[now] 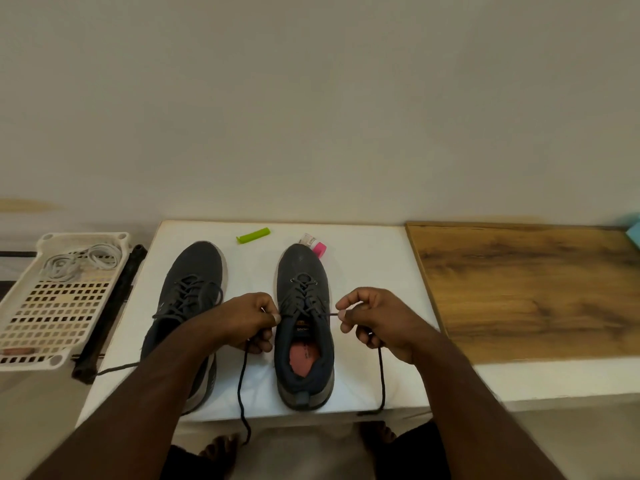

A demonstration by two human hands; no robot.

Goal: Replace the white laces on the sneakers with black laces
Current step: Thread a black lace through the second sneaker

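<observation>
Both hands pinch the limp black lace (381, 375): left hand (252, 323), right hand (374, 320) closed near the right sneaker's (304, 327) top eyelets; it looks soft and light, best gripped near the ends.

Matt dark cloth sneakers (304, 306) on smooth white tabletop (374, 258); right of it, grained wood board (526, 289) (satin); perforated plastic tray (52, 306) left.

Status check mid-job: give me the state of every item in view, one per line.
Right sneaker: black lace threaded, untied.
Black lace: both ends pinched, tails hanging over the table edge.
Left hand: gripping one lace end.
Right hand: gripping the other end.
Left sneaker: black-laced, ends loose.
White laces: removed, heaped in the basket.
</observation>
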